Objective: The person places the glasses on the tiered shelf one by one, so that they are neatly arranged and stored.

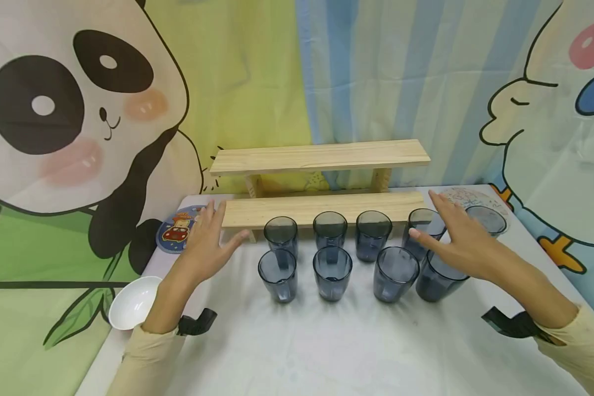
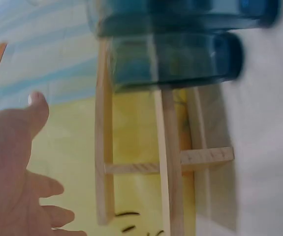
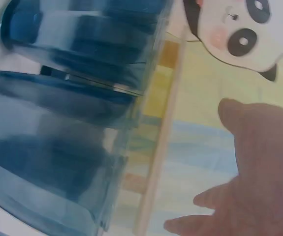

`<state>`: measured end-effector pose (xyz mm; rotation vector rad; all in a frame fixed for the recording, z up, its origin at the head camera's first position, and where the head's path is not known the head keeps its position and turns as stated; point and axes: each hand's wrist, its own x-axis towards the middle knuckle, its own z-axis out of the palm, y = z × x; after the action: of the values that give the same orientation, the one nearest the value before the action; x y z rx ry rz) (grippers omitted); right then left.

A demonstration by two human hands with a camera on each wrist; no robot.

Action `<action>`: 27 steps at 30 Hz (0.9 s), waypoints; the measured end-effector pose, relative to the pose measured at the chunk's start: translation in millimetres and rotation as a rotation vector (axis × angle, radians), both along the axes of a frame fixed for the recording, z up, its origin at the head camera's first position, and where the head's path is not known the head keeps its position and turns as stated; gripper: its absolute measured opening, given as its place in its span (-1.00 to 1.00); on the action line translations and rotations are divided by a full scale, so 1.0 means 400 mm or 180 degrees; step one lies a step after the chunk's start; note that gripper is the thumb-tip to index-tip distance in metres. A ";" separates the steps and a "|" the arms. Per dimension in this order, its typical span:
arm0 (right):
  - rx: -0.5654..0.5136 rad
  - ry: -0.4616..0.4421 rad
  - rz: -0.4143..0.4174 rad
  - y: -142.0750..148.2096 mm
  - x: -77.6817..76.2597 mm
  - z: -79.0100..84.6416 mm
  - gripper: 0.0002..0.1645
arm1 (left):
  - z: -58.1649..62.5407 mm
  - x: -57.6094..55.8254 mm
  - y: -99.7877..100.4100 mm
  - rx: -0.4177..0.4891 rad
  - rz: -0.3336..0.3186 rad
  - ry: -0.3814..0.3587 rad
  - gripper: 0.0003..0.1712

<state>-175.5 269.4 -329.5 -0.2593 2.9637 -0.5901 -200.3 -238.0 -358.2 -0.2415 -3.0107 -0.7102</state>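
Note:
Several dark, clear blue-grey glasses stand upright on the white table in two rows, among them a front-left glass [image 1: 278, 278] and a front-middle glass [image 1: 332, 275]. My left hand [image 1: 203, 250], fingers spread, is raised near the left end of the lower wooden shelf [image 1: 322, 209] and holds nothing. Over the right end of the rows I hold my right hand [image 1: 462, 239], its fingers extended, partly hiding a front-right glass [image 1: 435, 283] and a back-right glass [image 1: 418, 247]. In the right wrist view two glasses appear large beside the right hand [image 3: 264, 172], apart from its fingers.
A two-tier wooden rack with an upper shelf [image 1: 322, 157] stands behind the glasses against a cartoon-printed curtain [image 1: 376, 71]. At the left are a white bowl [image 1: 136, 302] and a round printed mat [image 1: 178, 231]. Another glass [image 1: 486, 220] stands at the right, over a patterned round mat [image 1: 467, 195].

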 end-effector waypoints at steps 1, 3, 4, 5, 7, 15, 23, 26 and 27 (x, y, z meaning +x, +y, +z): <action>-0.0045 0.0051 -0.0044 0.005 0.009 0.002 0.29 | -0.002 -0.010 -0.007 0.0117 0.0044 0.0050 0.20; -0.0147 0.0166 -0.0143 0.016 0.030 0.001 0.28 | -0.007 -0.032 -0.021 0.0376 0.0137 0.0135 0.18; -0.0197 0.0241 -0.0191 0.022 0.041 -0.002 0.26 | -0.012 -0.043 -0.028 0.0506 0.0190 0.0167 0.18; -0.0265 0.0310 -0.0243 0.026 0.053 -0.005 0.23 | -0.017 -0.055 -0.035 0.0638 0.0237 0.0185 0.19; -0.0504 0.0488 -0.0353 0.034 0.077 -0.017 0.14 | -0.031 -0.078 -0.049 0.0854 0.0321 0.0205 0.21; -0.1296 0.1131 -0.0771 0.070 0.157 -0.106 -0.23 | -0.128 -0.176 -0.084 0.1027 0.0541 -0.0088 0.31; -0.1442 0.0731 -0.0917 0.092 0.190 -0.192 0.06 | -0.187 -0.210 -0.093 0.1133 0.0536 -0.0245 0.36; -0.1524 0.0550 -0.0926 0.091 0.199 -0.224 0.21 | -0.200 -0.217 -0.094 0.1263 0.0485 -0.0235 0.30; -0.1574 0.0478 -0.0929 0.090 0.202 -0.234 0.24 | -0.204 -0.220 -0.095 0.1304 0.0460 -0.0225 0.26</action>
<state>-94.8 305.4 -423.2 0.1023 2.9656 -1.3972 -288.5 -275.8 -439.9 0.0174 -2.8170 -1.3109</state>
